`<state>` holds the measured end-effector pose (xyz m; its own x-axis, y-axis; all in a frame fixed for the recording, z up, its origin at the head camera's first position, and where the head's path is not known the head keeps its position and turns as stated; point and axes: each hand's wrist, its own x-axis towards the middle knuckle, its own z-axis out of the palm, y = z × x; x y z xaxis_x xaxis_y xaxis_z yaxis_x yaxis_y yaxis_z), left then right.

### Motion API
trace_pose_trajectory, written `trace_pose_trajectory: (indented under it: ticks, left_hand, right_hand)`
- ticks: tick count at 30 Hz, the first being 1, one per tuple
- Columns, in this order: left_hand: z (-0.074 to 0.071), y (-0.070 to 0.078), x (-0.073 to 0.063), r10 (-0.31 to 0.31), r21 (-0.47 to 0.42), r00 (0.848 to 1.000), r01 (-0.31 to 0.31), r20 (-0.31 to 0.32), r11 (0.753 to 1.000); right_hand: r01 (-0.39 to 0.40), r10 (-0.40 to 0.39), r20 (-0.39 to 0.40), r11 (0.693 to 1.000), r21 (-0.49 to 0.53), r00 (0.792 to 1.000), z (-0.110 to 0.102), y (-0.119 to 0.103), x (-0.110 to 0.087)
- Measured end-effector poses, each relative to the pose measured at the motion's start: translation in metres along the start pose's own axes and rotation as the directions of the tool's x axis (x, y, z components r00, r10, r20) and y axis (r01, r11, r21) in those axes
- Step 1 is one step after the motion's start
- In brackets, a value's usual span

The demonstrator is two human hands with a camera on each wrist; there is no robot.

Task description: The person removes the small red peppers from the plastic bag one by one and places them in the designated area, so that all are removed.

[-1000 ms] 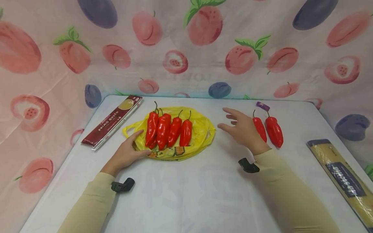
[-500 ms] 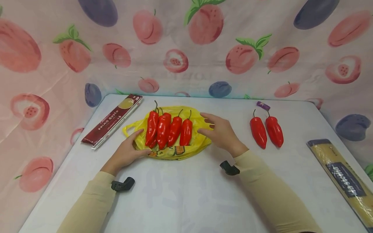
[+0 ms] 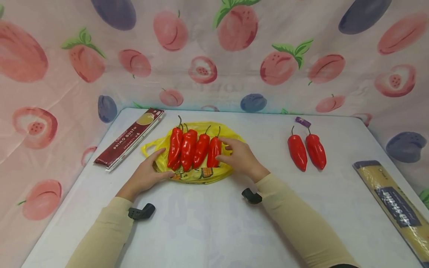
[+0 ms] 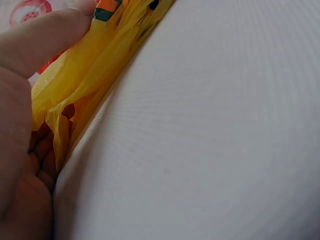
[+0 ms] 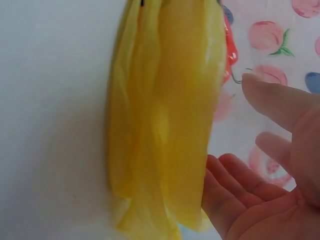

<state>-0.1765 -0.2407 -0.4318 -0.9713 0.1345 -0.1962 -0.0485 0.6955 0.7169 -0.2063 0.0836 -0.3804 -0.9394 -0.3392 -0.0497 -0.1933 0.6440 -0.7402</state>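
Observation:
A crumpled yellow plastic bag lies on the table with several shiny red peppers side by side on it, green stems pointing away. My left hand rests at the bag's left end, thumb along its front edge and fingers wide apart at the side. In the left wrist view, the thumb lies against the yellow plastic. At the bag's right side, my right hand is spread, thumb and index overlapping the rightmost pepper. Its lower fingers are close against the bag in the right wrist view.
Two more red peppers lie at the right, near a small purple packet. A maroon spaghetti pack lies at the back left. Another pasta pack lies along the right edge. A fruit-print cloth hangs behind the table.
My right hand has moved left from beside the two separate peppers to the bag's right side, reaching the rightmost pepper on it. The left hand stays at the bag.

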Motion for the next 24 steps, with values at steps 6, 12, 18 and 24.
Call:
trace_pose_trajectory:
  ticks: [6,12,18,24]
  left_hand:
    - [0.000,0.000,-0.001,0.001,0.000,1.000,-0.001,-0.006,1.000]
    - [0.001,0.000,-0.002,-0.006,-0.003,1.000,0.006,-0.008,1.000]
    - [0.002,0.001,-0.002,-0.010,-0.012,1.000,0.010,-0.011,1.000]
    - [0.002,0.001,-0.001,-0.008,-0.006,1.000,0.007,-0.012,1.000]
  right_hand:
    - [-0.041,0.041,0.034,0.999,-0.017,0.999,0.010,0.002,0.005]
    - [-0.061,0.063,0.050,0.998,-0.036,0.997,0.017,0.003,0.008]
    - [-0.063,0.066,0.061,0.997,-0.045,0.996,0.022,0.002,0.012]
    - [-0.067,0.072,0.072,0.995,-0.069,0.995,0.024,0.001,0.017]
